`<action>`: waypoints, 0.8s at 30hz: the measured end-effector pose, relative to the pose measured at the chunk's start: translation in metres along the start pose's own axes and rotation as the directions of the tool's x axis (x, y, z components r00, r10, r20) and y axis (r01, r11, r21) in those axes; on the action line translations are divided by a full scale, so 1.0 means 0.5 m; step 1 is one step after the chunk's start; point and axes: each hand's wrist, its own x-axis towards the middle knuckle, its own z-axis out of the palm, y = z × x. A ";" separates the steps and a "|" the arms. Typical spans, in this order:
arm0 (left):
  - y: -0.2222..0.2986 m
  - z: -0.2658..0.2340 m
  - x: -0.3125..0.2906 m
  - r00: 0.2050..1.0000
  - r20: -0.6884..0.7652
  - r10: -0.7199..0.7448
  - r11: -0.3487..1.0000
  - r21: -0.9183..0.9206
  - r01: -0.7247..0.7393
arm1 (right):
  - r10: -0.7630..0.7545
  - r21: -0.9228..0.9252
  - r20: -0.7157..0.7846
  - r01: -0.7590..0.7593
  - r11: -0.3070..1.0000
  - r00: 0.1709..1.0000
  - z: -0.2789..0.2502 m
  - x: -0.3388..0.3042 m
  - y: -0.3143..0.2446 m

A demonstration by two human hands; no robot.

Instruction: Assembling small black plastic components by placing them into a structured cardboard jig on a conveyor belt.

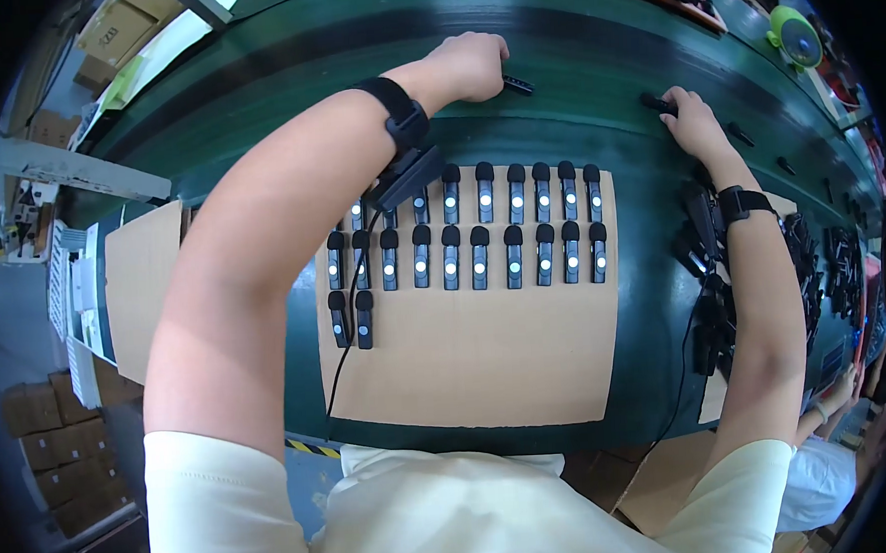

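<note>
Nearest, a cardboard sheet (467, 355) carries rows of small black clip devices (479, 258) (most with a lit white dot). Beyond it, on the green conveyor belt (572, 59), the left hand (467, 67) grips one black device (517, 84); the right hand (693, 118) closes on another black device (654, 101).

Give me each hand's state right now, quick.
Left hand: closed on a small black device on the green belt.
Right hand: fingers curled on another black device; a firm hold cannot be told.
</note>
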 end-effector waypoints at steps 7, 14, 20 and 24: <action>-0.003 0.017 0.005 0.981 0.117 -0.155 0.979 0.149 0.137 | 0.004 0.145 0.152 -0.026 0.989 0.988 -0.050 -0.005 -0.036; -0.013 -0.054 -0.091 0.979 -0.190 0.067 0.959 -0.259 -0.116 | -0.086 0.840 0.026 0.025 0.542 0.996 -0.173 -0.183 -0.259; 0.088 -0.160 -0.377 1.000 0.024 -0.013 0.535 -0.845 0.027 | -0.100 0.994 0.083 -0.075 0.080 0.992 -0.195 -0.418 -0.342; 0.086 -0.146 -0.557 0.991 0.097 -0.089 0.212 -0.971 0.114 | -0.127 0.984 0.165 -0.172 -0.043 0.978 -0.174 -0.506 -0.413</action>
